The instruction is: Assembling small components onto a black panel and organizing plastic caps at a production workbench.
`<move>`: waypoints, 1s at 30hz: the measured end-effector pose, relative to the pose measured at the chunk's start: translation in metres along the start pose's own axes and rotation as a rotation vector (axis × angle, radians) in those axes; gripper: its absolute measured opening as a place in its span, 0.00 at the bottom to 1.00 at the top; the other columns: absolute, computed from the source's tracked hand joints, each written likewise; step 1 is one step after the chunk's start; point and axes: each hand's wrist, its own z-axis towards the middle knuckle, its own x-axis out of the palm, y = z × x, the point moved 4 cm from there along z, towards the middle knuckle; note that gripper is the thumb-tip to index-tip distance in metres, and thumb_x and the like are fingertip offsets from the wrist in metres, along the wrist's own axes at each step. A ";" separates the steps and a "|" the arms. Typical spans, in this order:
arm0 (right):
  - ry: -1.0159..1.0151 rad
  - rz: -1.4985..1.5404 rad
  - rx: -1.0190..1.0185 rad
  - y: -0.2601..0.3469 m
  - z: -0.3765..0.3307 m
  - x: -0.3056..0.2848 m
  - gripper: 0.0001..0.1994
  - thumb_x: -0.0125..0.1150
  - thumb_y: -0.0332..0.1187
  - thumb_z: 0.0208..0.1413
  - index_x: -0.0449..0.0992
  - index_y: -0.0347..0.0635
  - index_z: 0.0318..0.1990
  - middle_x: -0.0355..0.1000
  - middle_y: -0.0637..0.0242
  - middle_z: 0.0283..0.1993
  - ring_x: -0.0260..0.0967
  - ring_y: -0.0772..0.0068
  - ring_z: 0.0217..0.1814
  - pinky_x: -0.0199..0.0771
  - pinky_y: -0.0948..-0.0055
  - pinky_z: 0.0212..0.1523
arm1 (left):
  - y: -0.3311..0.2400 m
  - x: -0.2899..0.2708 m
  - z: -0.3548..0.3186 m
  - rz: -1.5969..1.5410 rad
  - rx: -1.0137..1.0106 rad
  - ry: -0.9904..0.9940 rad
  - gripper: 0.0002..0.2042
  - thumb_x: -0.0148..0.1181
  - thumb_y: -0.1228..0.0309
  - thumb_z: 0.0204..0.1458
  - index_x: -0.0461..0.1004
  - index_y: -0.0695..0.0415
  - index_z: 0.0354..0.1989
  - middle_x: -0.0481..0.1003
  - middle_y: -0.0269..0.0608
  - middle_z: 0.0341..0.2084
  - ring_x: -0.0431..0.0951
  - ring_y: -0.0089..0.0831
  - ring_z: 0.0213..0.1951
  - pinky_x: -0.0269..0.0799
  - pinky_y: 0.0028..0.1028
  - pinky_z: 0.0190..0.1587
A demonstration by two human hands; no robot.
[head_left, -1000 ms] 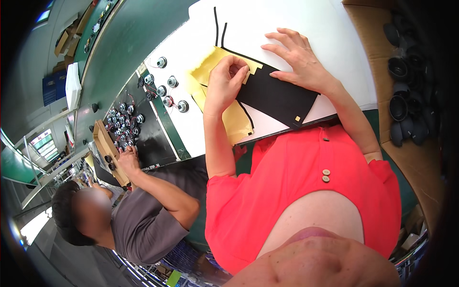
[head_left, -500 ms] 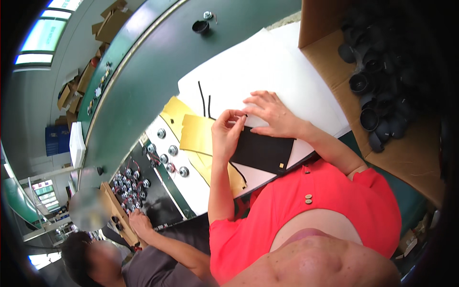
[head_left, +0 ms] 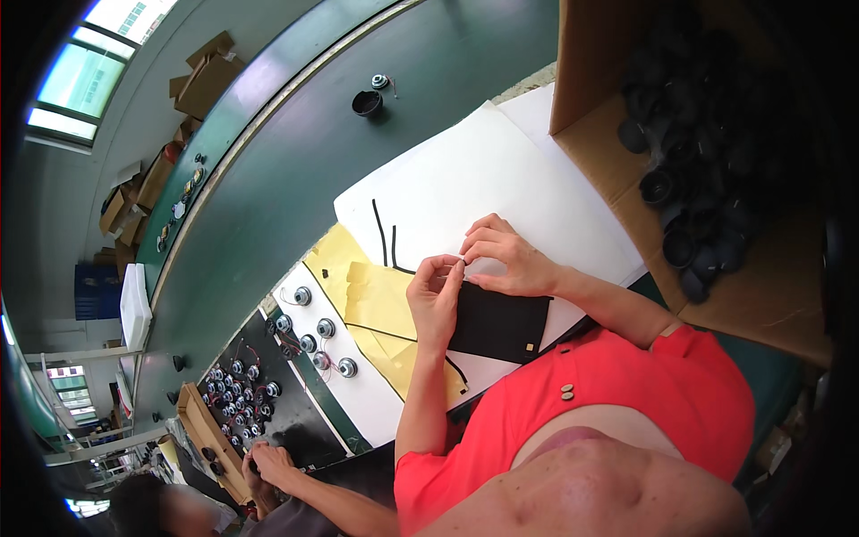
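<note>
My left hand [head_left: 436, 294] and my right hand [head_left: 506, 258] meet fingertip to fingertip above the far left corner of a black foam-like sheet [head_left: 497, 324]. Both are closed in a pinch, around something too small to make out. A small yellow square [head_left: 530, 347] marks the sheet's near right corner. To the left of my left hand lie yellow backing papers [head_left: 380, 295], with a thin black line along one edge. Loose black strips [head_left: 379, 225] rest on the white sheet [head_left: 429, 183] beyond them.
Several small round speakers [head_left: 326, 328] stand at the left on white board, and more crowd a black tray [head_left: 237, 385]. A co-worker's hands [head_left: 268, 470] are beside it. At right, a cardboard box [head_left: 586, 170] holds black cups [head_left: 658, 188]. A black cup [head_left: 367, 103] sits far off.
My right hand's fingers have gone from spread to pinched, meeting my left fingertips. The whole view has shifted, so the table sits lower. The co-worker's hands have come together.
</note>
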 end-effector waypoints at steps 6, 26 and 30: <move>-0.052 0.045 0.028 0.000 0.001 -0.001 0.08 0.69 0.22 0.48 0.78 0.39 0.36 0.75 0.65 0.43 0.68 0.60 0.57 0.71 0.65 0.57 | 0.004 0.000 0.002 0.011 -0.027 -0.027 0.03 0.62 0.78 0.60 0.77 0.63 0.40 0.76 0.29 0.27 0.72 0.12 0.28 0.63 0.15 0.31; -0.098 0.040 0.128 -0.006 0.001 0.001 0.03 0.63 0.20 0.53 0.76 0.36 0.34 0.74 0.64 0.38 0.69 0.62 0.52 0.72 0.67 0.50 | -0.001 0.002 0.004 -0.002 -0.066 -0.039 0.05 0.63 0.75 0.60 0.79 0.64 0.41 0.78 0.31 0.27 0.75 0.16 0.30 0.69 0.17 0.34; -0.101 0.033 0.131 -0.004 -0.003 0.001 0.03 0.63 0.21 0.53 0.76 0.36 0.34 0.75 0.64 0.37 0.69 0.62 0.52 0.72 0.67 0.50 | 0.002 0.003 0.001 -0.018 -0.079 -0.042 0.05 0.63 0.76 0.60 0.78 0.64 0.41 0.78 0.32 0.29 0.76 0.16 0.31 0.69 0.17 0.34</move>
